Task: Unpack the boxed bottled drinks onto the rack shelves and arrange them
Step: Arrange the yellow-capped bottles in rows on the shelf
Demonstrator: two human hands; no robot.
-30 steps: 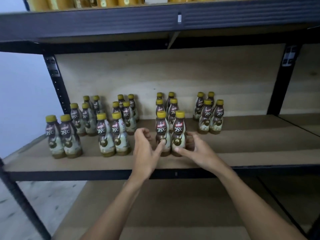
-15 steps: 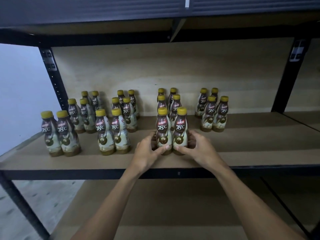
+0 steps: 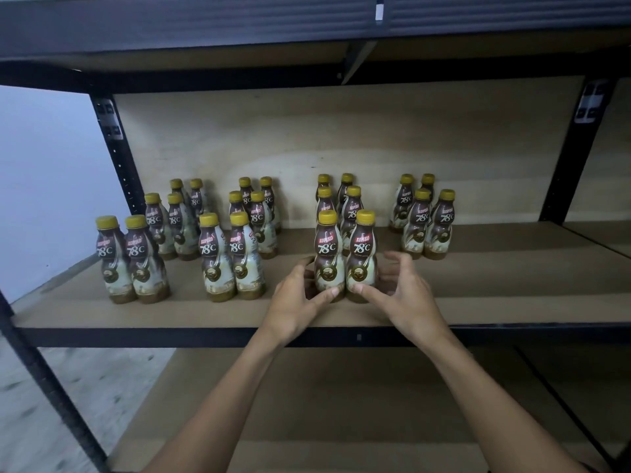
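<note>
Several brown-and-cream Kopiko 78°C bottles with yellow caps stand in four double rows on the middle rack shelf (image 3: 478, 302). My two hands flank the front pair of the third row. My left hand (image 3: 297, 302) grips the base of the left front bottle (image 3: 328, 254), thumb on its front and fingers curled round its left side. To the right of the right front bottle (image 3: 362, 254), my right hand (image 3: 403, 295) has its thumb tip against the bottle's base. Its fingers are spread and slightly off the bottle.
Two more double rows of bottles (image 3: 218, 257) stand to the left and a shorter group (image 3: 423, 223) to the right. Black uprights (image 3: 116, 148) frame the bay. A lower shelf board (image 3: 341, 404) lies under my forearms, and the upper shelf beam (image 3: 307, 22) hangs overhead.
Both hands closed in round the front bottle pair and slid it slightly back. My right hand's fingers have since spread away from the bottle. My view tilted down.
</note>
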